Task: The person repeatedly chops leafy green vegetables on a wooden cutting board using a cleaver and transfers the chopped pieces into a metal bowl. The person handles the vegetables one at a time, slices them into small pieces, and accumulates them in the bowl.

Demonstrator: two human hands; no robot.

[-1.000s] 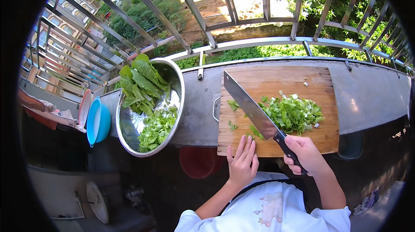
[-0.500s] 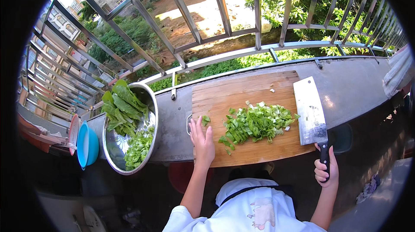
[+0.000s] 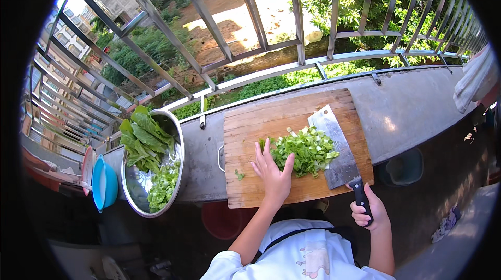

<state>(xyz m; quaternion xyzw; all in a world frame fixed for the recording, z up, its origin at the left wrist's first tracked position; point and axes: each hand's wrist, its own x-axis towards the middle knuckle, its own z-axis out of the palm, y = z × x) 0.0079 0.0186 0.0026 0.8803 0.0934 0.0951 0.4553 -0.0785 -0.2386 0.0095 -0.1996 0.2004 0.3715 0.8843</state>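
A pile of chopped leafy greens (image 3: 308,150) lies on the wooden cutting board (image 3: 250,118). My right hand (image 3: 371,211) grips the black handle of a cleaver (image 3: 336,147); its wide blade lies tilted on the board, against the right side of the pile. At the pile's left edge, my left hand (image 3: 274,175) has its fingers spread and holds nothing. One small leaf scrap (image 3: 239,174) sits apart near the board's left side. Farther left, a steel bowl (image 3: 180,173) contains whole green leaves (image 3: 143,136) and chopped greens (image 3: 164,189).
The board rests on a grey ledge (image 3: 412,102) backed by metal railings (image 3: 297,19). A blue basin (image 3: 107,183) and a pink basin (image 3: 87,170) stand left of the bowl. Below the ledge are a red basin (image 3: 222,222) and a dark tub (image 3: 404,168). White cloth (image 3: 472,82) hangs far right.
The cleaver has moved left from the board's right edge onto the board, against the greens. My left hand has shifted right to the pile, which is now more gathered together.
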